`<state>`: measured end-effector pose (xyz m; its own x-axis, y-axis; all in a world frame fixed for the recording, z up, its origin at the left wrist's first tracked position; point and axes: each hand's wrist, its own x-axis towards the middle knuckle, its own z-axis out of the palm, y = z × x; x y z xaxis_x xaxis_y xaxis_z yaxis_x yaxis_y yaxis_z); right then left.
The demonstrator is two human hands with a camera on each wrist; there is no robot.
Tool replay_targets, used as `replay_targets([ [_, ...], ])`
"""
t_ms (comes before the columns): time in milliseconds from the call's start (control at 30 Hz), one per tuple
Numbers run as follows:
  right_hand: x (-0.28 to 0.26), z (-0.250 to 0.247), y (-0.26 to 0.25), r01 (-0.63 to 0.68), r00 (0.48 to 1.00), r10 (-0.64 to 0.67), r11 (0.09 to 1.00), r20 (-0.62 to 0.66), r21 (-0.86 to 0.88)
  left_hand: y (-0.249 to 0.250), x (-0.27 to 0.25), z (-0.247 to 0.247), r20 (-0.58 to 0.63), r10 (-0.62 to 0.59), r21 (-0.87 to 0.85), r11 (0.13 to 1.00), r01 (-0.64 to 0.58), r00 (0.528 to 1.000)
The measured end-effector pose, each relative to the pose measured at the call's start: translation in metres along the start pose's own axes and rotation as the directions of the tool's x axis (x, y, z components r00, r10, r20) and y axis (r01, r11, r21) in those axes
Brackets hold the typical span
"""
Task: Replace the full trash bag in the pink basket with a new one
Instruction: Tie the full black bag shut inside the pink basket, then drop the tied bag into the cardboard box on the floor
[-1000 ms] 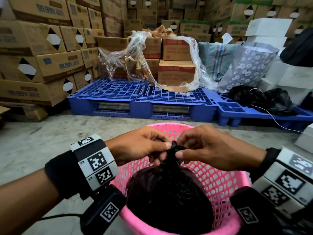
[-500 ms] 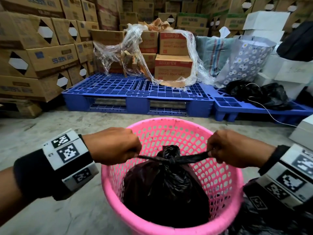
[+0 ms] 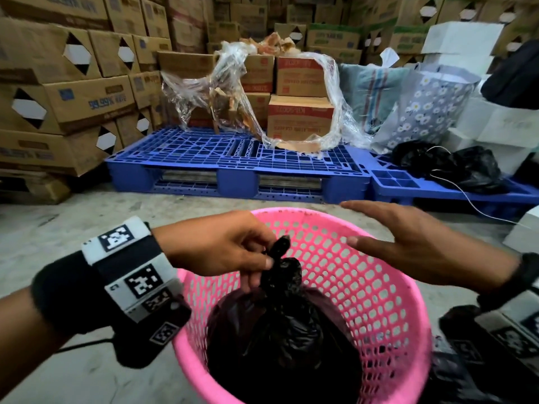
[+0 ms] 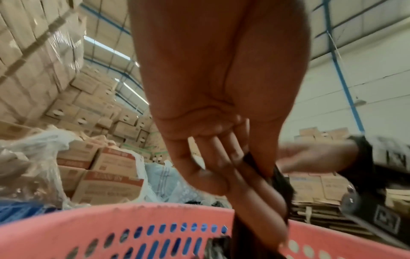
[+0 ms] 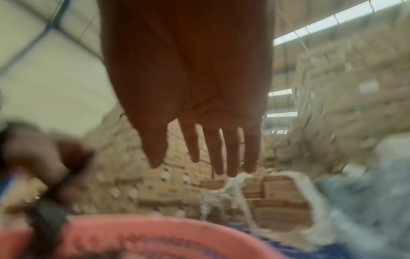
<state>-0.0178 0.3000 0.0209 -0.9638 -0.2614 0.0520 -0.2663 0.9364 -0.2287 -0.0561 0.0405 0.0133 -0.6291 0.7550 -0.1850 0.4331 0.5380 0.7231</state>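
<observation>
A full black trash bag [image 3: 280, 336] sits inside the pink mesh basket [image 3: 388, 310] on the concrete floor. Its neck is tied into a knot [image 3: 281, 255] at the top. My left hand [image 3: 233, 252] pinches that knot between thumb and fingers; in the left wrist view the same left hand [image 4: 261, 184] holds the black plastic [image 4: 281, 182] above the basket rim [image 4: 111, 220]. My right hand [image 3: 399, 237] hovers flat and empty over the basket's far right rim, fingers straight. The right wrist view is blurred and shows the right hand's straight fingers [image 5: 210, 150] above the pink rim [image 5: 155, 233].
Blue plastic pallets [image 3: 233, 158] lie just beyond the basket, carrying cardboard boxes [image 3: 300, 118] wrapped in loose clear film. Stacked cartons [image 3: 67, 91] line the left. Black bags [image 3: 455, 167] and a floral bag [image 3: 428, 109] sit at the right. More black plastic [image 3: 455, 380] lies by the basket's right side.
Both hands were pulling the bag's ends apart, tightening the knot. Now my right hand has let go and opened flat, while my left hand has moved in and pinches the knot.
</observation>
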Motion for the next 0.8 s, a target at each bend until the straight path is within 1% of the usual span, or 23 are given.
replay_targets([
  [33, -0.001, 0.004, 0.014, -0.065, 0.994, 0.073, 0.994, 0.086, -0.092, -0.004, -0.001, -0.004, 0.022, -0.012, 0.005, 1.000, 0.012, 1.000],
  [100, -0.003, 0.018, 0.037, -0.167, 0.951, 0.205, 0.970, 0.231, -0.176, -0.011, -0.002, -0.010, 0.060, -0.035, -0.001, 0.999, 0.035, 0.998],
  [133, -0.004, 0.025, 0.045, -0.192, 0.930, 0.240, 0.963, 0.279, -0.187, -0.014, -0.002, -0.012, 0.066, -0.044, -0.007, 0.999, 0.044, 0.997],
  [167, -0.003, 0.032, 0.052, -0.184, 0.920, 0.236, 0.965, 0.312, -0.188, -0.016, 0.000, -0.014, 0.064, -0.055, -0.010, 0.998, 0.056, 0.996],
  [233, -0.006, 0.040, 0.053, -0.165, 0.902, 0.232, 0.965, 0.364, -0.205, -0.016, 0.001, -0.017, 0.056, -0.074, -0.024, 0.997, 0.076, 0.996],
  [267, -0.006, 0.043, 0.052, -0.177, 0.886, 0.246, 0.963, 0.393, -0.203, -0.016, 0.004, -0.019, 0.068, -0.101, -0.042, 0.994, 0.104, 0.993],
  [333, -0.003, 0.042, 0.050, -0.231, 0.869, 0.282, 0.958, 0.407, -0.172, -0.008, 0.008, -0.024, 0.091, -0.145, -0.069, 0.986, 0.151, 0.985],
  [367, 0.000, 0.045, 0.048, -0.224, 0.887, 0.271, 0.961, 0.374, -0.164, -0.005, 0.009, -0.021, 0.072, -0.152, -0.069, 0.985, 0.157, 0.986],
  [400, 0.001, 0.038, 0.045, -0.218, 0.886, 0.261, 0.964, 0.384, -0.152, 0.001, 0.011, -0.022, 0.053, -0.168, -0.084, 0.981, 0.172, 0.984],
  [433, -0.001, 0.020, 0.039, -0.230, 0.873, 0.265, 0.964, 0.410, -0.133, 0.017, 0.011, -0.028, 0.047, -0.203, -0.101, 0.973, 0.207, 0.978],
  [467, -0.002, 0.004, 0.031, -0.220, 0.872, 0.255, 0.967, 0.418, -0.132, 0.032, 0.009, -0.033, 0.009, -0.238, -0.123, 0.964, 0.237, 0.971],
  [533, -0.010, -0.045, 0.010, -0.227, 0.848, 0.260, 0.966, 0.463, -0.126, 0.070, -0.003, -0.054, -0.099, -0.307, -0.146, 0.946, 0.291, 0.947],
  [567, -0.014, -0.070, 0.000, -0.242, 0.843, 0.262, 0.965, 0.470, -0.103, 0.089, -0.013, -0.068, -0.153, -0.320, -0.151, 0.942, 0.298, 0.935],
  [633, -0.020, -0.135, -0.027, -0.293, 0.839, 0.268, 0.956, 0.473, -0.021, 0.140, -0.041, -0.110, -0.237, -0.344, -0.190, 0.934, 0.304, 0.909],
  [667, -0.023, -0.172, -0.043, -0.346, 0.825, 0.288, 0.938, 0.486, 0.031, 0.166, -0.060, -0.137, -0.274, -0.370, -0.236, 0.921, 0.311, 0.887],
  [766, -0.037, -0.259, -0.086, -0.434, 0.832, 0.340, 0.891, 0.438, 0.132, 0.225, -0.123, -0.212, -0.366, -0.438, -0.385, 0.875, 0.295, 0.821],
  [800, -0.045, -0.279, -0.099, -0.463, 0.824, 0.364, 0.874, 0.434, 0.146, 0.239, -0.143, -0.231, -0.379, -0.445, -0.408, 0.867, 0.285, 0.811],
])
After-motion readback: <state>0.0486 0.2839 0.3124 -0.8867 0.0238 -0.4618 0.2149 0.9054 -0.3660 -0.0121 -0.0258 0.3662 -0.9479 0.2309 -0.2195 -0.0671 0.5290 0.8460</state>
